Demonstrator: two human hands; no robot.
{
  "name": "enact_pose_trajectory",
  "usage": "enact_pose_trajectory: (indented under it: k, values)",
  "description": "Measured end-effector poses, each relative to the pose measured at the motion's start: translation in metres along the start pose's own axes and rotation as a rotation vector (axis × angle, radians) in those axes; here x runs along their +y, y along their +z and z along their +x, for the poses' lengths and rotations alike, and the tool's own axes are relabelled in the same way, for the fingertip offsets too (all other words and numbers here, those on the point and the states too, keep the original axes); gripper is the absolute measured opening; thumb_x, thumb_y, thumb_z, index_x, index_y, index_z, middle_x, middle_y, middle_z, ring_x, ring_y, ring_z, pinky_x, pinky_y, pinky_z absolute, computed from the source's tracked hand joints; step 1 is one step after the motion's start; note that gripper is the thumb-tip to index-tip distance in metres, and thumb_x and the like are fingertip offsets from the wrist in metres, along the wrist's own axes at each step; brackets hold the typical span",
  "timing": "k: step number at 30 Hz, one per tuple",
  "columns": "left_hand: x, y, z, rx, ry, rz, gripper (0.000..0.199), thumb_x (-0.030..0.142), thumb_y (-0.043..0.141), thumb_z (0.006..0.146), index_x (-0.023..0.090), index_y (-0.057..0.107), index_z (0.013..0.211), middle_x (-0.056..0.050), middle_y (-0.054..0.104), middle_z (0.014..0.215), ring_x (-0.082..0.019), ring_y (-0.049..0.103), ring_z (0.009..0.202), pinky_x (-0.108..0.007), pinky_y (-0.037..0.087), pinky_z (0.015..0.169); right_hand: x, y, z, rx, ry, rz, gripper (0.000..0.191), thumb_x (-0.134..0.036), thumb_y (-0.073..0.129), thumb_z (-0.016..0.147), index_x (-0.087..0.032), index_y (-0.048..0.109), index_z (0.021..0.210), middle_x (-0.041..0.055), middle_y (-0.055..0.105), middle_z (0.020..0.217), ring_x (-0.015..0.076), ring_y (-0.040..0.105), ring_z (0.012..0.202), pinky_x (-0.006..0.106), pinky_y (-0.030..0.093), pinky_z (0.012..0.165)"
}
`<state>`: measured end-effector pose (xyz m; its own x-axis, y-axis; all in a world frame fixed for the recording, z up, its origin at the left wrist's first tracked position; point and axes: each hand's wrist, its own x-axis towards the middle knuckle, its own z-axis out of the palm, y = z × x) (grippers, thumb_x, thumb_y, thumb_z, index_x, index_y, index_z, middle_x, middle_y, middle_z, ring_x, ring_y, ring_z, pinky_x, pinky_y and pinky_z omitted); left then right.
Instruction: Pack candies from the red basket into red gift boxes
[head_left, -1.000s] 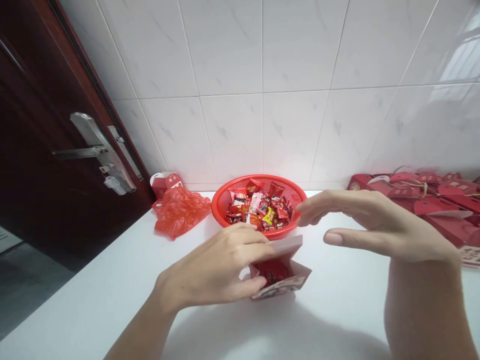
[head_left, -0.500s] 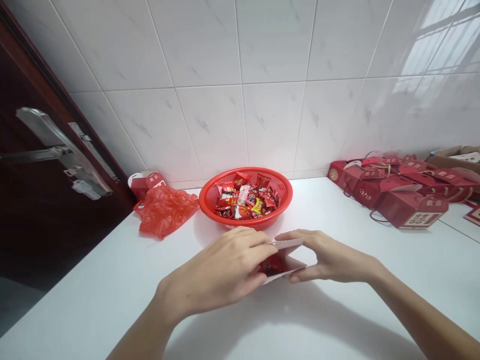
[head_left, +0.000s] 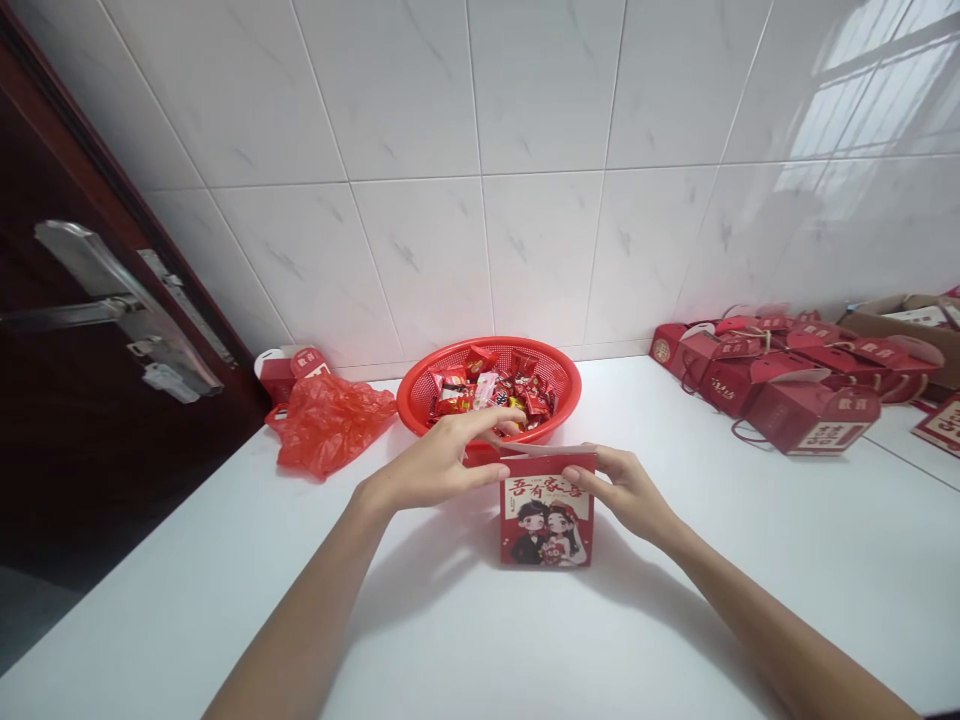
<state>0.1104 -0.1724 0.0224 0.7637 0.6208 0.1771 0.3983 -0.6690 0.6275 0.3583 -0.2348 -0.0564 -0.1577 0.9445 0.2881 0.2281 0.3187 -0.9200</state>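
A small red candy box (head_left: 547, 520) stands upright on the white table, its printed front with a cartoon bride and groom facing me. My left hand (head_left: 439, 462) is at its top left, thumb against the front edge and fingers curved over a pale top flap. On the right side, my right hand (head_left: 626, 490) grips the box with the thumb on the front and the fingers behind. The box's inside is hidden from this angle. Just behind it sits a red plastic basket (head_left: 568, 400) of wrapped candies (head_left: 457, 398), partly covered by my left fingers.
A crumpled red plastic bag (head_left: 330, 425) lies left of the basket, with a red box (head_left: 277, 375) behind it. Several red gift boxes (head_left: 806, 415) with cords are grouped at the right, near a cardboard carton (head_left: 877, 320). A tiled wall (head_left: 420, 260) bounds the back.
The box was tilted with its opening toward me, showing a red wrapper inside; now it is upright. My left hand has moved up and left, its fingers now above the top.
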Motion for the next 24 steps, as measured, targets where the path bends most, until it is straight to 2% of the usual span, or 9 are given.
enact_pose_trajectory:
  k: [5, 11, 15, 21, 24]
  values:
    - [-0.006, 0.008, 0.008, 0.022, 0.057, 0.075, 0.020, 0.023, 0.057, 0.093, 0.020, 0.067, 0.110, -0.006, 0.070, 0.111, -0.019, 0.065, 0.098, -0.039, 0.052, 0.092, 0.004, 0.004, -0.001, 0.071, -0.020, 0.005, 0.035, -0.052, 0.062, 0.090, -0.018, 0.071, 0.089, 0.0062, 0.073, 0.085, 0.0212, 0.067, 0.079, 0.033, 0.056, 0.073]
    - [-0.006, 0.015, 0.011, 0.040, 0.149, 0.085, 0.026, 0.013, 0.050, 0.094, 0.022, 0.067, 0.112, -0.006, 0.067, 0.113, -0.019, 0.061, 0.105, -0.036, 0.050, 0.093, 0.006, 0.003, -0.003, 0.095, -0.027, -0.002, 0.033, -0.050, 0.060, 0.092, -0.019, 0.067, 0.090, 0.0060, 0.071, 0.090, 0.0211, 0.066, 0.083, 0.031, 0.054, 0.072]
    - [-0.009, 0.018, 0.012, 0.035, 0.168, 0.068, 0.028, 0.010, 0.048, 0.093, 0.022, 0.069, 0.107, -0.005, 0.068, 0.108, -0.017, 0.062, 0.100, -0.034, 0.050, 0.091, 0.012, 0.002, -0.002, 0.102, -0.080, -0.020, 0.029, -0.045, 0.058, 0.094, -0.018, 0.065, 0.084, 0.0037, 0.066, 0.082, 0.0180, 0.060, 0.077, 0.030, 0.051, 0.071]
    - [-0.010, 0.020, 0.012, 0.052, 0.177, 0.013, 0.030, 0.009, 0.058, 0.083, 0.022, 0.072, 0.106, -0.004, 0.073, 0.108, -0.018, 0.065, 0.099, -0.033, 0.053, 0.091, 0.017, 0.001, -0.003, 0.110, -0.122, -0.067, 0.027, -0.046, 0.059, 0.093, -0.020, 0.067, 0.090, 0.0034, 0.067, 0.084, 0.0180, 0.060, 0.076, 0.029, 0.050, 0.069]
    - [-0.009, 0.021, 0.011, 0.065, 0.143, 0.000, 0.026, 0.016, 0.063, 0.083, 0.021, 0.073, 0.106, -0.004, 0.075, 0.107, -0.019, 0.068, 0.097, -0.032, 0.055, 0.089, 0.014, 0.000, -0.004, 0.105, -0.137, -0.045, 0.027, -0.046, 0.061, 0.092, -0.020, 0.067, 0.097, 0.0042, 0.069, 0.090, 0.0192, 0.063, 0.081, 0.030, 0.051, 0.072]
